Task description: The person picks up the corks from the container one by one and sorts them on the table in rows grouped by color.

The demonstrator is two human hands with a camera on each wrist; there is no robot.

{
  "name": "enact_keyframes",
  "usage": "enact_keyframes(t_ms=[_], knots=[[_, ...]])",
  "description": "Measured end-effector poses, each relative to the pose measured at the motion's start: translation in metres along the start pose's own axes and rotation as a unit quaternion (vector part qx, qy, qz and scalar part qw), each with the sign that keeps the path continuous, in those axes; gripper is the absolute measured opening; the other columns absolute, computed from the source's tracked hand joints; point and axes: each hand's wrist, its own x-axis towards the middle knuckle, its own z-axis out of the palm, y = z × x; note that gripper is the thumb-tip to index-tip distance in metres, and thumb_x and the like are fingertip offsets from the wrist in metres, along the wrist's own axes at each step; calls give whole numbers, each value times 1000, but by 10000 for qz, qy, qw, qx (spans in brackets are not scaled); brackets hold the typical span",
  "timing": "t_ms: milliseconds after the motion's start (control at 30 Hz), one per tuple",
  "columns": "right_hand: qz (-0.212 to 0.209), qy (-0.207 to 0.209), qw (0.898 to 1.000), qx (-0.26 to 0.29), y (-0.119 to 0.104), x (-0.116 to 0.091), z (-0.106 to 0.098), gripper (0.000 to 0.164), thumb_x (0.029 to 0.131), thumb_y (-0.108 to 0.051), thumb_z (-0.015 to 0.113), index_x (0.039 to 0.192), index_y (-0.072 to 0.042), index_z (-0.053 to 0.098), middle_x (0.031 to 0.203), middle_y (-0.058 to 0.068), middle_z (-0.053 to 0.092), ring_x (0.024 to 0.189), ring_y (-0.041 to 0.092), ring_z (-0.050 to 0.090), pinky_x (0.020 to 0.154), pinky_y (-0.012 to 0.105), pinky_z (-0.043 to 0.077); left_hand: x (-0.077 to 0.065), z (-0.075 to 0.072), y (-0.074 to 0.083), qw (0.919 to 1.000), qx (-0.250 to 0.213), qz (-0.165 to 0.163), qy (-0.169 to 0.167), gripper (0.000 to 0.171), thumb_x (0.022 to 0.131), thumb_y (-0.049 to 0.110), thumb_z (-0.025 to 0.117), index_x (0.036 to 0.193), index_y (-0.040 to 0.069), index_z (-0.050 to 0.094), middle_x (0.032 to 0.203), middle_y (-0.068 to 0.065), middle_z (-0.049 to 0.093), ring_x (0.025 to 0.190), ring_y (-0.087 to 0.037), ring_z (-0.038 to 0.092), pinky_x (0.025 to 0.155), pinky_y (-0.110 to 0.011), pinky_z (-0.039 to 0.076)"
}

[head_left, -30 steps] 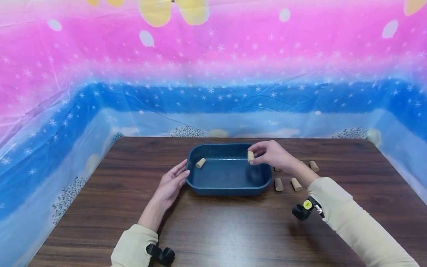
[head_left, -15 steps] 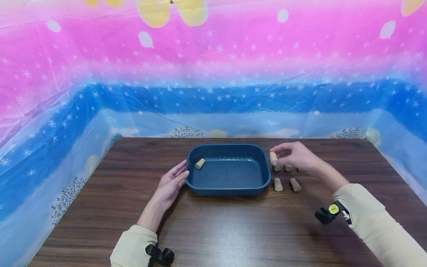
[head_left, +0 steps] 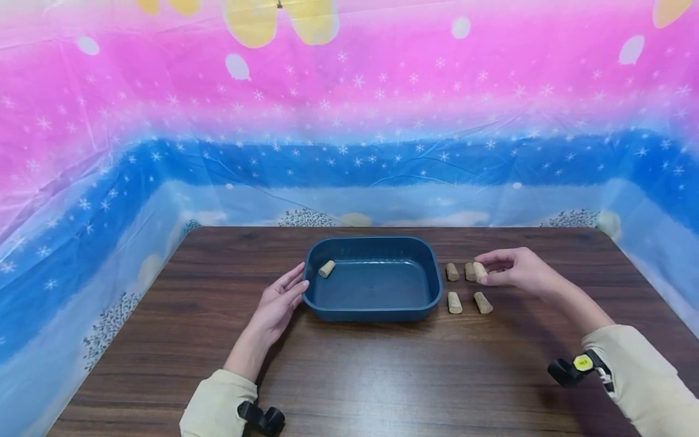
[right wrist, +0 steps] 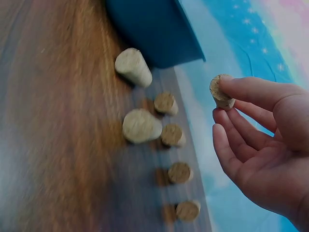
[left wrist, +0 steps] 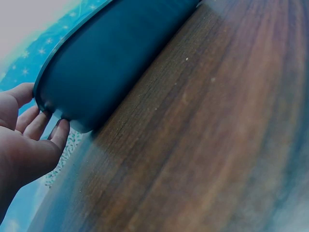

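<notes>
My right hand [head_left: 524, 274] pinches a cork stopper [head_left: 479, 272] between thumb and fingers, held above the table among the other corks. In the right wrist view this held cork [right wrist: 221, 92] is apart from the rest. Two front corks, one on the left [head_left: 454, 303] and one on the right [head_left: 483, 303], lie on the table, with a back row [head_left: 452, 272] partly hidden by the hand. My left hand [head_left: 280, 303] touches the left end of a dark blue rectangular basin [head_left: 371, 314] with extended fingers. Inside the basin, near its left wall, lies one cork [head_left: 327, 269].
A brown wooden table [head_left: 349, 376] carries everything, with its far edge just behind the basin. Beyond it hangs a pink and blue patterned cloth [head_left: 349, 121]. Each wrist bears a small black camera, the left one [head_left: 262, 417] low over the table.
With the cork still pinched, my right hand has moved right, from over the basin's right end to above the cork rows. The left hand and basin stay in place.
</notes>
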Motion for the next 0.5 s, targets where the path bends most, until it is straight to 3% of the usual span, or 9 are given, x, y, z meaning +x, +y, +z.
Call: enact_keyframes(t_ms=[233,500], knots=[[48,77,9999,-57,22,-14,-3,53,81,-18,78,125,6,60,111,15,68,95,15,63,73,24,52,0,0,0,10000,-4,-12,-7,53,99,5,53,149,5,35,152,-14,34,137,-22,36,105,-31,37],[237,-15,9992,316,44,-25,3,53,80,-13,78,123,11,58,108,19,67,95,15,64,77,24,53,-1,0,1,10000,-27,3,-42,53,100,5,52,149,4,34,153,-13,34,137,-22,35,106,-33,36]])
